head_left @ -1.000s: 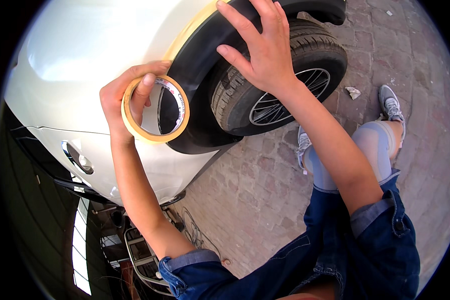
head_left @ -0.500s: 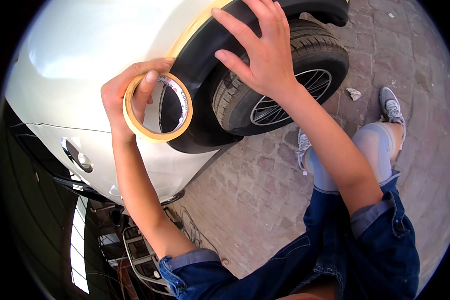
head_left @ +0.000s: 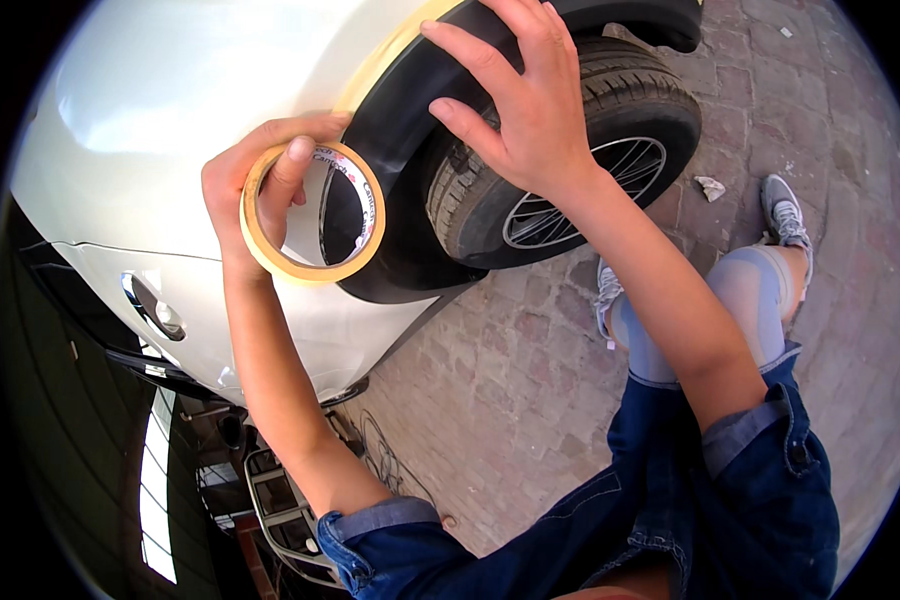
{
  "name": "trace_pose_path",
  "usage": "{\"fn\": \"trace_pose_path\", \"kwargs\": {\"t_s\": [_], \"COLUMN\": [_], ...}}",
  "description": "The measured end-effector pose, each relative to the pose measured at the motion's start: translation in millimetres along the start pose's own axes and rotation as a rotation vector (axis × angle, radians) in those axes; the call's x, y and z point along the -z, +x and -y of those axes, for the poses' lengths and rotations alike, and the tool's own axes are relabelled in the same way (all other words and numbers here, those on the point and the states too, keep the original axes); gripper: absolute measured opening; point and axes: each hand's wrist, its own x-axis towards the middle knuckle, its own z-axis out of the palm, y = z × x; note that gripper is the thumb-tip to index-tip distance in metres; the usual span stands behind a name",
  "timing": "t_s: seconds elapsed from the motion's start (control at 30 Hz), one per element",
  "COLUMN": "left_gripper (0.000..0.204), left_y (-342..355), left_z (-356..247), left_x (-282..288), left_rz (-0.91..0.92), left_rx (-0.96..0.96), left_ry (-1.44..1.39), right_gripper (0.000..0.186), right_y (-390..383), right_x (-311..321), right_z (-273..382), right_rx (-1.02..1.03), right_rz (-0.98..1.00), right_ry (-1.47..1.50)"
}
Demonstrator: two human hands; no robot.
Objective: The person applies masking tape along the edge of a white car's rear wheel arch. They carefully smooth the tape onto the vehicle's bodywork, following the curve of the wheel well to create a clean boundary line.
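A roll of yellow masking tape (head_left: 320, 272) is gripped in my left hand (head_left: 235, 185), the thumb through its core and the index finger against the car. From there a strip of masking tape (head_left: 378, 68) runs up along the white body panel (head_left: 200, 70), beside the black wheel arch trim (head_left: 395, 140). My right hand (head_left: 535, 110) is spread over the trim, holding nothing. Its index fingertip lies at the strip's edge; the upper fingertips are cut off by the frame's top. Below the palm is the tyre (head_left: 650, 110).
Brick paving (head_left: 510, 370) spreads beneath the car, with a crumpled white scrap (head_left: 710, 188) near my shoe (head_left: 788, 215). At lower left stand a metal rack (head_left: 285, 515) and a loose cable (head_left: 385, 450). A door handle (head_left: 155, 308) juts from the car's side.
Almost nothing differs. The tape roll has tilted very slightly in my left hand, while my right hand keeps its place over the trim.
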Motion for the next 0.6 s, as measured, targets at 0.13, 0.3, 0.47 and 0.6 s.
{"fn": "trace_pose_path", "kwargs": {"t_s": [0.13, 0.3, 0.47, 0.6], "left_gripper": [0.019, 0.02, 0.021, 0.021], "left_y": [0, 0, 0, 0], "left_z": [1, 2, 0, 1], "left_x": [-4, -4, -3, -4], "left_rz": [-0.02, -0.018, -0.02, -0.023], "left_rx": [-0.008, -0.017, -0.02, -0.021], "left_ry": [0.048, 0.053, 0.039, 0.037], "right_gripper": [0.06, 0.06, 0.061, 0.062], "right_y": [-2, -1, 2, 1], "right_x": [-7, -5, 4, -2], "right_z": [-7, -1, 11, 9], "right_rx": [0.063, 0.043, -0.01, 0.045], "right_rz": [-0.065, -0.02, 0.067, 0.039], "right_ry": [0.015, 0.014, -0.022, 0.005]}}
